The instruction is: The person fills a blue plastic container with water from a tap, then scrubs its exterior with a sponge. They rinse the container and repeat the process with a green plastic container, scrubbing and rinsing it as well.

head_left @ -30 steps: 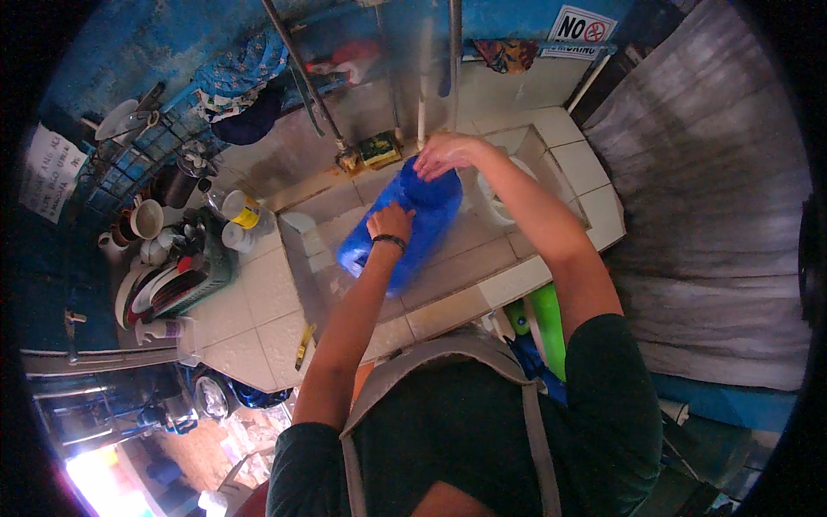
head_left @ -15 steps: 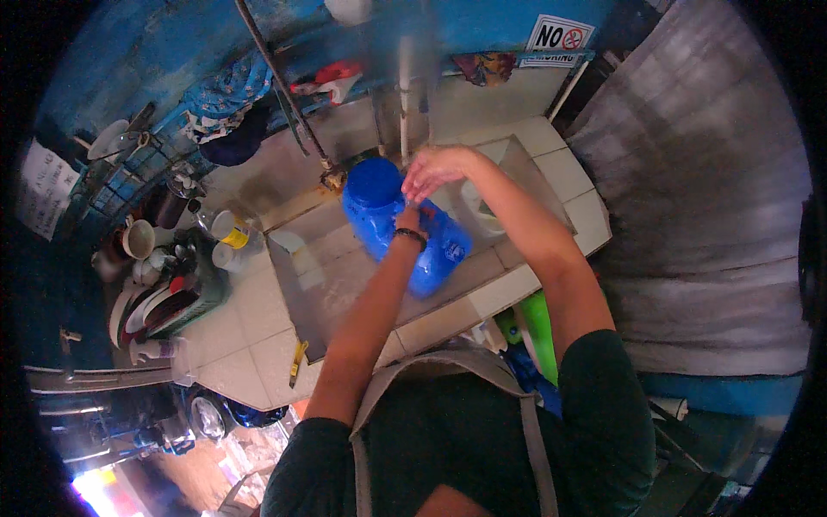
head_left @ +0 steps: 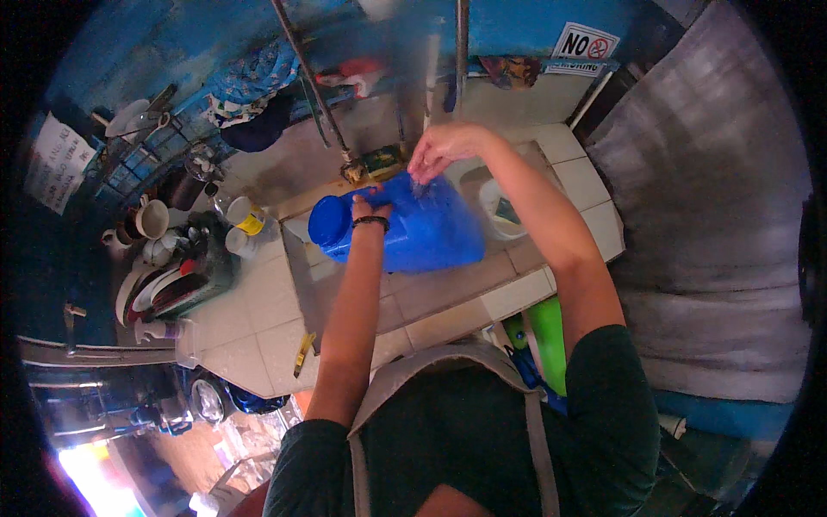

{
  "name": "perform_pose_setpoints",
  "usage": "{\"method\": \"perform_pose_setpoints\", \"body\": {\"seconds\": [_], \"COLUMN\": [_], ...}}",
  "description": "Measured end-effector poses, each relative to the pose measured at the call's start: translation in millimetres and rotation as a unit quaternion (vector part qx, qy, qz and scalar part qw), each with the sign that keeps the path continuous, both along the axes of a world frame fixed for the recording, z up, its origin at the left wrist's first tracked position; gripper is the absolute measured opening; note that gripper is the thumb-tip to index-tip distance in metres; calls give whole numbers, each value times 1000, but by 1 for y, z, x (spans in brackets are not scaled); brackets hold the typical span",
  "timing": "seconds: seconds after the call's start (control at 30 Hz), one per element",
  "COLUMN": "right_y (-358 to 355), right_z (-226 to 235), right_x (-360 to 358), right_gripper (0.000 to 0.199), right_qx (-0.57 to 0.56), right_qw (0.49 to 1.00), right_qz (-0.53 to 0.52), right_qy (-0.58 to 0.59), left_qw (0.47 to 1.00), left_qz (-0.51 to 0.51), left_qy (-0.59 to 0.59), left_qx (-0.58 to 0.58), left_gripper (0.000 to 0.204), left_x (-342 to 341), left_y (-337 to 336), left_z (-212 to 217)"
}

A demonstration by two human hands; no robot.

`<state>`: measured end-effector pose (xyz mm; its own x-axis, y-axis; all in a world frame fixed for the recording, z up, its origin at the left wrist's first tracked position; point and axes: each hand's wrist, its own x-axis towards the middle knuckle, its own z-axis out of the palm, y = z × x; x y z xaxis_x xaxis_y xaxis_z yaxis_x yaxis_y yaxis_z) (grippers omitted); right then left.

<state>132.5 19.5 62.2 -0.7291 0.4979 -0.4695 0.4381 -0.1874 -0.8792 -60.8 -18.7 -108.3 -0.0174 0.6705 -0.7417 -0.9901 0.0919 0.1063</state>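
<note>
A large blue plastic water container [head_left: 413, 233] lies tilted on its side over the tiled sink [head_left: 448, 289], its round cap end pointing left. My left hand [head_left: 369, 205], with a dark band on the wrist, grips the container near its neck. My right hand [head_left: 444, 148] is above the container's upper side, fingers bent, under a thin stream of water from the tap pipe [head_left: 462, 52]. Whether the right hand touches the container cannot be told.
A dish rack with cups and plates [head_left: 168, 267] stands on the counter at left, beside a yellow-lidded jar [head_left: 248, 220]. A white bowl [head_left: 504, 211] sits right of the container. A green object [head_left: 544, 340] leans below the counter edge. A corrugated metal sheet [head_left: 715, 215] fills the right.
The blue container has been turned from nearly upright to lying sideways with its cap end to the left. My right hand has lifted off toward the running water.
</note>
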Motion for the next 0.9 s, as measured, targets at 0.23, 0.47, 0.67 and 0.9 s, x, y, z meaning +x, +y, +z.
{"method": "perform_pose_setpoints", "body": {"seconds": [0.23,0.47,0.67,0.9], "right_y": [2,-2,-3,-24], "right_z": [-17,-33,-20,-44], "right_x": [-7,5,-6,17], "right_gripper": [26,30,34,20], "right_qx": [29,76,-14,290], "right_qw": [998,989,995,945], "right_qz": [-25,-20,-33,0], "right_qy": [-49,-126,89,-150], "left_qw": [990,994,935,524], "left_qz": [61,42,-194,-646], "left_qy": [-105,-29,224,491], "left_qx": [73,94,192,258], "left_gripper": [43,42,44,47], "left_x": [-46,-27,49,85], "left_y": [12,14,-1,-18], "left_z": [-36,-35,-6,17]}}
